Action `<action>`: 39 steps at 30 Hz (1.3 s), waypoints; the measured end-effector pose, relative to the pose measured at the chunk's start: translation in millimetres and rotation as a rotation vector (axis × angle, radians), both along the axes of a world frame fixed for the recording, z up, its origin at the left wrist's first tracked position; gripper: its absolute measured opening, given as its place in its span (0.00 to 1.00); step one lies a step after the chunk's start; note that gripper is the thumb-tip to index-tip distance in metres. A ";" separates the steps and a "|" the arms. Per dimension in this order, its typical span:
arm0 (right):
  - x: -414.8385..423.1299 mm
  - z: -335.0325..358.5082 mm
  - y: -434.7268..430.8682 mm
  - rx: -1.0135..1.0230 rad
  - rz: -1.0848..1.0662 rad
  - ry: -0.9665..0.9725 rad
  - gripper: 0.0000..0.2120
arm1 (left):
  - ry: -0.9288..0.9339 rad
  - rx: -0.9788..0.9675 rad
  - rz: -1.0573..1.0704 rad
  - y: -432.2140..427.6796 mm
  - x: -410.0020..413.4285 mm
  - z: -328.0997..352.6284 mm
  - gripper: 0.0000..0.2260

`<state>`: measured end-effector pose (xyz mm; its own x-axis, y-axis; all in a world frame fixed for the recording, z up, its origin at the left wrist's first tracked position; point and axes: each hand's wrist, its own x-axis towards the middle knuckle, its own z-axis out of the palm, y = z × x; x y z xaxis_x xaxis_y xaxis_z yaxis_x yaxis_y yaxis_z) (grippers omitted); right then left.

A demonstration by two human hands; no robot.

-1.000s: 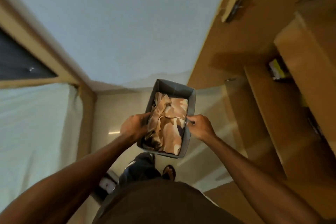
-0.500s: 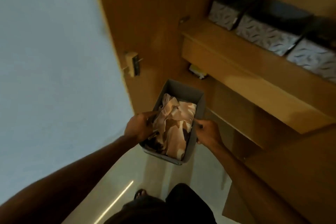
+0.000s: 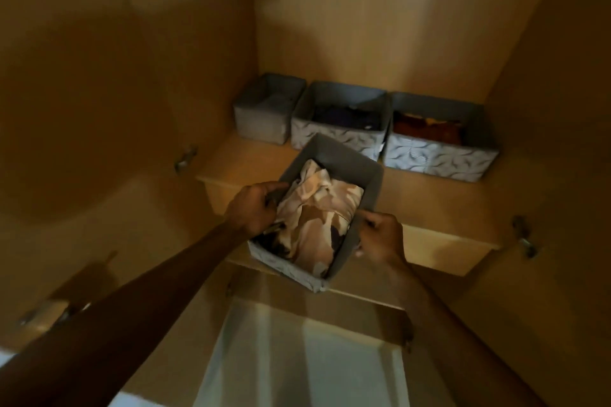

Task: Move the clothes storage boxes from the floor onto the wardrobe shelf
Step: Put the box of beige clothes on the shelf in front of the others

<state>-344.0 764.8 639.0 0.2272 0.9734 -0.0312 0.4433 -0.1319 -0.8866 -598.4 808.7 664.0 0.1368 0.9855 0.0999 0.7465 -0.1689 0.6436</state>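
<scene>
- The wardrobe shelf (image 3: 439, 188) lies ahead of and just below my grip, and three grey boxes already stand in a row at its back: the left box (image 3: 264, 116), the middle box (image 3: 337, 129) and the right box (image 3: 436, 149), each touching or nearly touching its neighbour.
- The storage box (image 3: 334, 155) I carry hangs between my two hands, far end over the shelf's front strip, near end out past the edge; I judge it not yet set down, though I cannot tell whether its bottom touches the wood.
- To do this well I would keep it level, lower the far end onto the bare strip, then slide it forward until the whole base is borne, stopping short of the middle box so nothing is shoved back.
- My left hand (image 3: 254, 208) is closed on the box's left wall, fingers curled over the rim.
- My right hand (image 3: 380, 235) pinches the right wall near the close corner, thumb on top.
- The folded clothes (image 3: 317, 218) fill the box, pale and brown, and must not spill if it tips.
- Hard to make out: the left box's contents, the hinges in the gloom, the box's underside, and the floor, so I cannot say whether more boxes wait there.
</scene>
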 end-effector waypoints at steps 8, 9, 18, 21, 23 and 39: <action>57.6 -10.1 64.9 0.024 -0.425 0.084 0.14 | -0.003 -0.061 -0.074 85.4 75.7 -3.6 0.18; 61.8 -14.7 67.3 0.031 -0.460 0.057 0.14 | -0.007 -0.092 -0.069 90.0 81.8 -10.0 0.17; 66.7 -10.2 83.3 -0.046 -0.587 0.202 0.06 | -0.383 -0.439 -0.189 132.4 144.3 -21.3 0.15; 68.3 -23.5 85.3 -0.012 -0.567 0.049 0.07 | -0.435 -0.414 -0.262 144.6 154.1 -33.0 0.24; 67.3 -14.9 77.4 0.010 -0.564 -0.037 0.07 | -0.450 -0.424 -0.299 148.1 164.8 -33.5 0.28; 154.8 -10.4 58.4 -0.113 -0.466 -0.296 0.29 | -0.658 -0.412 -0.170 158.1 225.2 -49.6 0.25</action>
<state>-189.2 823.2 628.6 0.6469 0.7626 0.0015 0.5437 -0.4599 -0.7021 -373.2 966.8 614.4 0.3285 0.9316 -0.1557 0.1763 0.1014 0.9791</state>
